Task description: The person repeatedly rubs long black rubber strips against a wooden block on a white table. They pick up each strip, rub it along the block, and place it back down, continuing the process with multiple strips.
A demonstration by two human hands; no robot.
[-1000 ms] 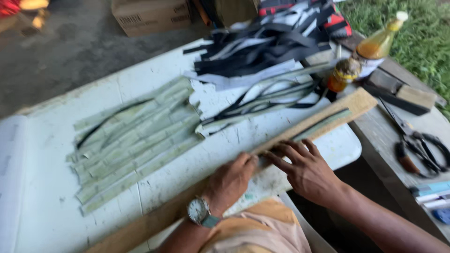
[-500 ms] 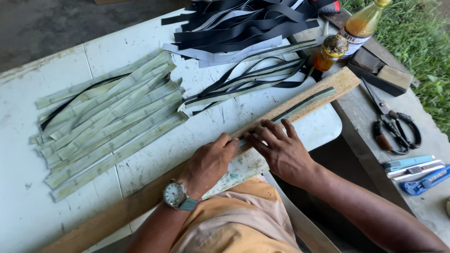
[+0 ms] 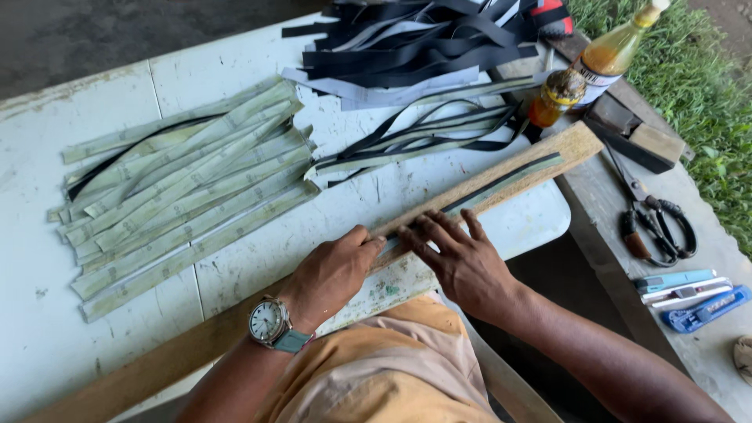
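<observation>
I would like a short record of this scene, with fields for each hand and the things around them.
left hand: pressing on the strip, wristwatch on wrist
right hand: fingers spread flat on the strip
strip: dark and pale, lying along the wooden board
table: white, carries the board
left of board: pile of pale green strips
far side: black strips, two bottles
right bench: scissors, blue cutters

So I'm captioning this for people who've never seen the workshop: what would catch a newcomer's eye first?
First, the two hands: the left hand and right hand press a pale strip flat on a long wooden board at the table's near edge. Next, the fan of pale green strips lying on the left, and the dark heap of black strips at the far side.
</observation>
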